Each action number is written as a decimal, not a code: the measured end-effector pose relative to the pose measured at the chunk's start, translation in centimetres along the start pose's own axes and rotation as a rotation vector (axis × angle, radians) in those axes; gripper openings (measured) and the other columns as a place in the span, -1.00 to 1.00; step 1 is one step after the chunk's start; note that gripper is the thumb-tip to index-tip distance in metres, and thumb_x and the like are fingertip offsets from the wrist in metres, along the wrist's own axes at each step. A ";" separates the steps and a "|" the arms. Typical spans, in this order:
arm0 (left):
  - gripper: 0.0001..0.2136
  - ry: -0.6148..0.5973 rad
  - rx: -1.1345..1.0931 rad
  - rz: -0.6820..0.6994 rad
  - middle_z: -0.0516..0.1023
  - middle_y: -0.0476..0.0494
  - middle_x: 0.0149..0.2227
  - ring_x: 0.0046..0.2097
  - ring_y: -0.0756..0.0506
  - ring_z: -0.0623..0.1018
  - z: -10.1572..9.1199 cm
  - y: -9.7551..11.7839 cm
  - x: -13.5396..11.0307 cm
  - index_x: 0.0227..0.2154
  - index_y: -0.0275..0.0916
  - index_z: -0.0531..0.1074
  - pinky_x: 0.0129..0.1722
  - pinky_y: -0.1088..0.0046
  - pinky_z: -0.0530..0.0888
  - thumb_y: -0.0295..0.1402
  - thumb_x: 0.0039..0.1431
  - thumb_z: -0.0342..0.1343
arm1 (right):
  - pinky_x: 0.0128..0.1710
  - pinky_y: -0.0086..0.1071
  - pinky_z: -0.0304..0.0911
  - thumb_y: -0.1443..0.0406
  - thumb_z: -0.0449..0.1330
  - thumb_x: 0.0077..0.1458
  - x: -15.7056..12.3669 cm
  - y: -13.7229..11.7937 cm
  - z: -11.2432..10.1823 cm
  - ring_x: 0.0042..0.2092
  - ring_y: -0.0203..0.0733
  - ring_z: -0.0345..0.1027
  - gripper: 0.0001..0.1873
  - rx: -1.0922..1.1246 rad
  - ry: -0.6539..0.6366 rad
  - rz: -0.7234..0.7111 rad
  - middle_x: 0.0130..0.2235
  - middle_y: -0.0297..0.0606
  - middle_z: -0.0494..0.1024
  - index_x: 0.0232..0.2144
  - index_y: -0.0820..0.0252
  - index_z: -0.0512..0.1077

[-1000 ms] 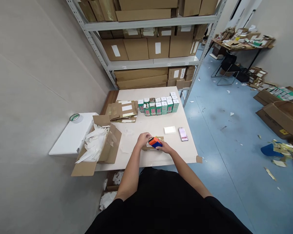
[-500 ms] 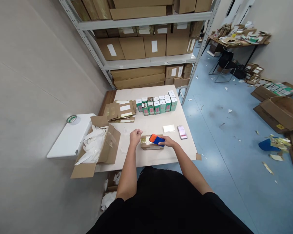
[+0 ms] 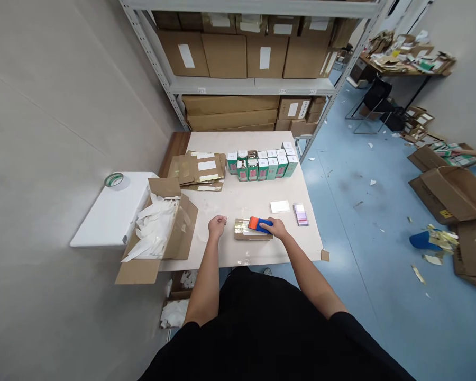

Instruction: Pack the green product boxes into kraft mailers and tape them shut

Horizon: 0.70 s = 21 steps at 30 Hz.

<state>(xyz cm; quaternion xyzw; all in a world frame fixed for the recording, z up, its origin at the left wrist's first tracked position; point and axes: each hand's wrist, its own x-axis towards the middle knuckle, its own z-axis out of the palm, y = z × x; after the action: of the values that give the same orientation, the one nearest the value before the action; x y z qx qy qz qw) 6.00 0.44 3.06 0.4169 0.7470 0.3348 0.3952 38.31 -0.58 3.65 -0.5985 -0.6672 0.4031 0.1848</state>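
My right hand (image 3: 276,228) grips an orange and blue tape dispenser (image 3: 259,224) and holds it on top of a small brown carton (image 3: 252,234) lying near the front edge of the white table (image 3: 241,201). A shiny strip of tape runs along the carton's top. My left hand (image 3: 217,226) hovers just left of the carton with its fingers pinched together; a thin clear strip seems to lead from them toward the carton.
A row of green and white boxes (image 3: 264,164) stands at the table's back, flattened cartons (image 3: 200,170) to its left. A white card (image 3: 280,206) and a pink label stack (image 3: 300,214) lie right of the carton. An open box of white paper (image 3: 158,233) sits left, with a tape roll (image 3: 114,180).
My left hand left the carton and drew away to the left. My right hand slid the dispenser rightward along the carton's top. The view tilted downward slightly.
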 end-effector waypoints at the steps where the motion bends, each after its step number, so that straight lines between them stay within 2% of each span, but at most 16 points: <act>1: -0.82 -0.009 -0.009 -0.033 0.62 -0.07 -0.42 -0.30 -0.10 0.61 0.1 -0.8 0.2 -0.36 -0.20 0.57 -0.19 0.41 0.49 -0.28 0.05 0.11 | -0.25 -0.36 0.27 -0.23 0.21 0.13 0.4 -0.3 0.2 -0.23 -0.07 0.50 -0.44 -0.042 0.008 0.016 -0.26 -0.23 0.67 -0.23 0.08 0.62; 4: -0.81 -0.040 -0.045 -0.129 0.64 -0.10 -0.38 -0.28 -0.08 0.62 0.7 -2.9 0.8 -0.33 -0.21 0.57 -0.21 0.42 0.51 -0.29 0.07 0.10 | -0.31 -0.38 0.21 -0.25 0.21 0.10 1.6 -1.2 0.4 -0.29 -0.10 0.48 -0.43 -0.166 -0.015 0.039 -0.35 -0.25 0.65 -0.31 0.09 0.61; 9: -0.78 -0.092 -0.092 -0.222 0.66 -0.17 -0.34 -0.30 -0.08 0.63 2.0 -5.6 1.3 -0.29 -0.25 0.59 -0.26 0.43 0.52 -0.29 0.09 0.11 | -0.28 -0.37 0.21 -0.23 0.22 0.12 2.9 -2.7 0.5 -0.24 -0.08 0.49 -0.44 -0.281 -0.069 0.063 -0.29 -0.22 0.68 -0.26 0.09 0.63; 16: -0.80 -0.176 -0.131 -0.302 0.66 -0.16 -0.35 -0.33 -0.05 0.62 3.6 -7.3 2.6 -0.31 -0.27 0.58 -0.33 0.49 0.50 -0.29 0.08 0.13 | -0.23 -0.38 0.24 -0.21 0.24 0.13 3.1 -3.8 0.7 -0.18 -0.07 0.51 -0.45 -0.312 -0.093 0.093 -0.20 -0.20 0.70 -0.16 0.07 0.65; 21: -0.82 -0.256 -0.193 -0.352 0.65 -0.16 -0.39 -0.37 -0.04 0.61 4.9 -8.2 3.1 -0.35 -0.28 0.58 -0.31 0.47 0.51 -0.28 0.07 0.23 | -0.18 -0.36 0.27 -0.20 0.25 0.11 3.2 -3.7 0.9 -0.15 -0.05 0.51 -0.43 -0.355 -0.082 0.105 -0.18 -0.17 0.68 -0.12 0.08 0.65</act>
<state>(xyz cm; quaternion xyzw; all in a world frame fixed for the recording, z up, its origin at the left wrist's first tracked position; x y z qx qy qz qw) 6.27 0.52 -7.02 0.2796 0.7165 0.2747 0.5770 34.59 2.37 5.14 -0.6388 -0.7025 0.3123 0.0278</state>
